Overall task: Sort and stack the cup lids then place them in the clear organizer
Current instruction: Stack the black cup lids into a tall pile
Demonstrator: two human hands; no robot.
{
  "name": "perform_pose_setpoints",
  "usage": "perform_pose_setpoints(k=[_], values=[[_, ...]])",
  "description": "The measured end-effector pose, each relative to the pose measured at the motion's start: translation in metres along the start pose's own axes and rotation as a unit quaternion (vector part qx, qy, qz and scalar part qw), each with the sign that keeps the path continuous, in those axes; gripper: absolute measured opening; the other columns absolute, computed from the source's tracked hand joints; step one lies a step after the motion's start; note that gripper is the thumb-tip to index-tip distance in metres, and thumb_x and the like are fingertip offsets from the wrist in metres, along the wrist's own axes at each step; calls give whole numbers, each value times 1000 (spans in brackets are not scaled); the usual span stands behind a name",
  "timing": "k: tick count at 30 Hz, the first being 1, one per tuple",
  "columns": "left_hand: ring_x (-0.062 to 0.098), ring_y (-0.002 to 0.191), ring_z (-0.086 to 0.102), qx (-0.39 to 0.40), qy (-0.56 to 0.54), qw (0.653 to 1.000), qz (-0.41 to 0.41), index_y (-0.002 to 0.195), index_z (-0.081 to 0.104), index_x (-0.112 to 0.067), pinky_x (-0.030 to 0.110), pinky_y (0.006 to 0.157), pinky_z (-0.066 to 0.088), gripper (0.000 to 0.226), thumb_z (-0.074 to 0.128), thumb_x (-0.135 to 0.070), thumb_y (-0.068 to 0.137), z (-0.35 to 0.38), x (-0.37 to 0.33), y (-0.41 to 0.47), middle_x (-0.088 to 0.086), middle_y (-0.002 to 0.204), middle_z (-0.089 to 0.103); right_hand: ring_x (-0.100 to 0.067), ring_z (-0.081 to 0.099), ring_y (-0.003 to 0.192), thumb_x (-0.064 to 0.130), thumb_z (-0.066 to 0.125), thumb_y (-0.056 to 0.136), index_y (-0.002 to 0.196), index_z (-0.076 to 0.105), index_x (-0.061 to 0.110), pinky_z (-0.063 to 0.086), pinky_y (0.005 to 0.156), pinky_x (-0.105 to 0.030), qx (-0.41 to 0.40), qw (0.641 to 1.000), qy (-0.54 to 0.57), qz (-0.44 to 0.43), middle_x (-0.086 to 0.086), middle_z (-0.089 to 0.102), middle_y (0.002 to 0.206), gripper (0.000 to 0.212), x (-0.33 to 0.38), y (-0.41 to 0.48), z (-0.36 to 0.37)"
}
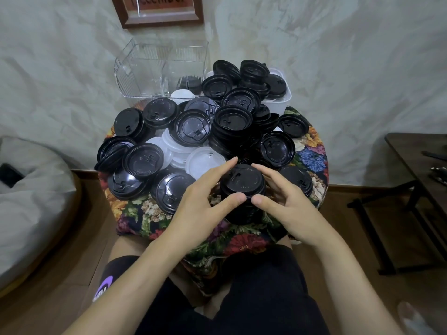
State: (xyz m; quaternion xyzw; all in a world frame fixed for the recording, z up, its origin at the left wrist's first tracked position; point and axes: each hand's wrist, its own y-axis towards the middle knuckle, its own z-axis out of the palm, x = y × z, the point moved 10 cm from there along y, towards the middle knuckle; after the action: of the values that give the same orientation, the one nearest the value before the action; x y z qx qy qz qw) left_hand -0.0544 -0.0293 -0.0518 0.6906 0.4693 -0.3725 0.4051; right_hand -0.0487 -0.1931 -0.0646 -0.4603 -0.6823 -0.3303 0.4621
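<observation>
Table (pixel 312 155): round, under a floral cloth, and it carries everything, so all of the sorting sits within arm's reach beyond the hands.
Loose lids (pixel 233 117): a heap of black ones with a few white lids (pixel 205 162) mixed in, spread beyond and to either side of the hands; most are unsorted, so the task looks early.
Clear organizer (pixel 135 68): well beyond the left hand, at the far edge; one compartment already holds a short black stack.
White tub (pixel 278 105): well beyond the right hand, heaped with more black lids.
Black lid stack (pixel 243 182): upright between both hands, near the table's front edge, probably being squared before the carry.
Left hand (pixel 205 197): cups the stack's left side, thumb in front and fingers reaching behind.
Right hand (pixel 283 197): mirrors it on the right, so the column cannot lean.
</observation>
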Motion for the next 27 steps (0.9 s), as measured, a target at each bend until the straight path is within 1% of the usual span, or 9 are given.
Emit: perform_pose_setpoints(k=[3, 8, 13, 16, 18, 21, 24, 25, 27], values=[[-5, 136, 51, 4, -7, 1000, -20, 153, 47, -38, 32, 117, 41, 69, 71, -48, 89, 2, 4, -1, -26, 143, 59, 9, 46, 139, 38, 70, 92, 151, 45, 39, 39, 115, -19, 8, 1000, -2, 6, 37, 54, 142, 64, -3, 0, 0], [-8, 137, 47, -3, -6, 999, -31, 154, 46, -39, 33, 119, 38, 75, 76, -48, 86, 3, 4, -4, -27, 145, 57, 2, 52, 136, 39, 68, 94, 149, 50, 35, 44, 113, -25, -1, 1000, 3, 2, 25, 59, 143, 59, -1, -2, -6], [-5, 137, 49, 1, -10, 1000, -28, 152, 48, -40, 35, 118, 40, 73, 79, -45, 85, 3, 3, -4, -26, 144, 58, 1, 56, 133, 38, 73, 89, 146, 54, 31, 46, 111, -24, -28, 1000, 6, -9, 22, 63, 139, 61, 2, 0, -8], [-6, 136, 49, 6, -20, 999, -36, 151, 48, -43, 24, 113, 40, 75, 82, -40, 84, 4, 8, -5, -28, 143, 57, 2, 56, 133, 36, 74, 89, 148, 52, 35, 45, 110, -23, -17, 1000, -2, -3, 24, 63, 139, 63, 2, 1, -6], [-5, 134, 52, 14, -24, 998, -48, 151, 45, -48, 17, 103, 46, 79, 85, -35, 84, 6, 12, -8, -29, 142, 58, 2, 59, 129, 34, 75, 88, 148, 54, 33, 47, 107, -20, -13, 1000, 0, 1, 25, 66, 135, 64, 3, 1, -7], [-2, 130, 56, 6, -31, 997, -64, 153, 40, -51, 29, 98, 54, 85, 87, -36, 82, 10, 17, -11, -31, 140, 59, 1, 61, 127, 35, 79, 82, 147, 56, 30, 48, 110, -25, -15, 1000, -2, 9, 21, 69, 132, 69, 5, 3, -11], [0, 130, 57, -6, -38, 996, -76, 154, 40, -47, 47, 102, 55, 89, 84, -53, 77, 11, 22, -12, -30, 139, 60, 1, 59, 129, 38, 80, 81, 149, 54, 32, 46, 113, -31, -2, 1000, -21, 15, 21, 67, 135, 73, 6, 5, -10], [-1, 131, 56, -6, -35, 997, -75, 154, 41, -45, 48, 106, 53, 89, 83, -54, 76, 11, 22, -11, -29, 138, 61, 3, 57, 131, 39, 80, 83, 150, 52, 34, 44, 114, -30, 3, 999, -33, 15, 24, 65, 136, 73, 7, 5, -10], [1, 130, 57, -3, -36, 997, -73, 154, 43, -42, 42, 106, 53, 85, 84, -48, 80, 11, 23, -11, -26, 137, 63, 9, 53, 131, 35, 79, 89, 151, 49, 40, 42, 115, -29, 10, 998, -60, 19, 30, 63, 135, 69, 8, 6, -9]])
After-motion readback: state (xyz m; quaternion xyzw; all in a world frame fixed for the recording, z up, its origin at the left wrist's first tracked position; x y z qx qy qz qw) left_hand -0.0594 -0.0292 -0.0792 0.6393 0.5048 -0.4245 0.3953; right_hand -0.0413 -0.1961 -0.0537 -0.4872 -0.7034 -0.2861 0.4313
